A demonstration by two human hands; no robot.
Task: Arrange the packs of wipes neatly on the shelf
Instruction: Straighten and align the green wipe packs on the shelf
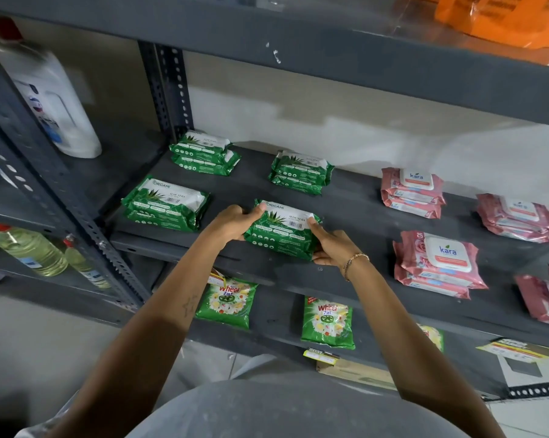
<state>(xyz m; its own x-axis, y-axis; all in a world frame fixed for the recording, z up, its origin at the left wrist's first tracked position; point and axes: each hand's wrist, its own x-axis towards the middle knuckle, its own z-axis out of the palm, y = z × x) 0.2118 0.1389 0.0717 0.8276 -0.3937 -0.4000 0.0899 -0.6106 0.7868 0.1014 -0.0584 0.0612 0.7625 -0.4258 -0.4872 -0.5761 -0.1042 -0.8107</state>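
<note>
Shelf (355, 203): dark grey metal, holding green Origami and pink Kara wipes.
Held stack (281, 230): green Origami packs, front middle of shelf.
Left hand (235, 222): fingers gripping stack's left end.
Right hand (333, 245): fingers gripping its right end.

You had bare shelf (355, 200) between the green stacks (300, 172) and the pink stacks (412, 192), open to its front edge. The upper shelf (330, 55) hung low overhead; the post (169, 86) blocked the back left corner.
</note>
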